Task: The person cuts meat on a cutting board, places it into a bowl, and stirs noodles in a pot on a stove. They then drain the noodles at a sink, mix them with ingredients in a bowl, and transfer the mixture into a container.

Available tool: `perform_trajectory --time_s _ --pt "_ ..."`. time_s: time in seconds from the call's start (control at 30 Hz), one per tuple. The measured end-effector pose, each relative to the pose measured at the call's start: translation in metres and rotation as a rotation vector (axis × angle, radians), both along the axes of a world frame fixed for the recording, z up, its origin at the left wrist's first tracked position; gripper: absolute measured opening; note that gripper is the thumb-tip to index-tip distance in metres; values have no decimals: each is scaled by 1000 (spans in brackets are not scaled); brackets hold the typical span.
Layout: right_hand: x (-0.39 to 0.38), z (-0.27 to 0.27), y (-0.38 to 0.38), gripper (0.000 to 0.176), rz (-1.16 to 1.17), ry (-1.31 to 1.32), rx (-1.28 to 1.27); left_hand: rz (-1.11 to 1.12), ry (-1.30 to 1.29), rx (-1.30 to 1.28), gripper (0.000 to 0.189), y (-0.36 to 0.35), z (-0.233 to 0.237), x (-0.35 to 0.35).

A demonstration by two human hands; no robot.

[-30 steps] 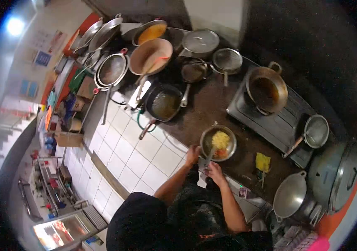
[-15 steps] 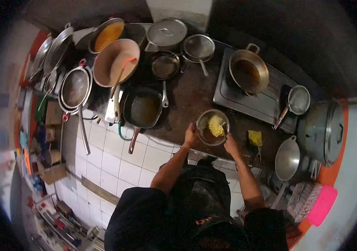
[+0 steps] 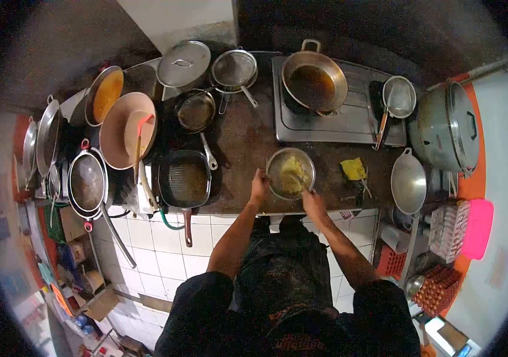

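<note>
A round metal bowl [image 3: 273,162] stands near the counter's front edge, with a crumbly yellow noodle-like mass [image 3: 293,168] inside. My left hand [image 3: 259,187] is closed on the bowl's left rim. At the bowl's lower right, my right hand [image 3: 312,203] is wrapped round the handle of a thin utensil [image 3: 299,180] that reaches into the yellow mass. Motion blurs its head, so I cannot make out whether it is a spoon or a fork. Right of the bowl lies a torn yellow packet [image 3: 354,169], with slim metal utensils beside it.
Behind the bowl is a steel gas stove [image 3: 301,130] bearing an oily wok [image 3: 337,89] and a small strainer [image 3: 399,96]. Left are a square grill pan [image 3: 183,178], a pink pot [image 3: 111,140] and a lidded pan [image 3: 183,62]. Right stand another wok [image 3: 408,181] and a large pot [image 3: 435,134].
The view has shifted, so the counter sits differently in it. The yellow mass, a compact lump before, now looks looser and spread through the bowl. Both hands keep their grips.
</note>
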State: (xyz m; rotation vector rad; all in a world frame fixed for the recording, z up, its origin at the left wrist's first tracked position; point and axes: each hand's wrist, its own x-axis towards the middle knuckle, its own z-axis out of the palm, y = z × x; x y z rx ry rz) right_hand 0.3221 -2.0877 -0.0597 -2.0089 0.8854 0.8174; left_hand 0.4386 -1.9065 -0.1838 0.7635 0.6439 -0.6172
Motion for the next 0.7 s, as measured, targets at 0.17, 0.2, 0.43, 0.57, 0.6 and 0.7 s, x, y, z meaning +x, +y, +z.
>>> perform_trajectory --time_s 0.17,0.2,0.43,0.57,0.6,0.7 --pt "-17 -41 -15 44 310 -441 -158 -340 -414 548 39 15 -81 -5" --pt "-21 -56 -27 42 80 -285 14 -335 -411 549 39 15 -72 -5" --pt "-24 -42 -33 38 817 -481 -401 -417 -775 700 55 13 -18 -16" --pt "2 -8 -6 38 279 -235 -258 -372 -607 599 52 6 11 -30" --pt "-9 -6 -4 38 289 -242 -253 -361 -608 608 52 9 10 -32" --pt "-15 -27 -26 42 647 -228 -265 -524 -468 850 49 16 2 -40"
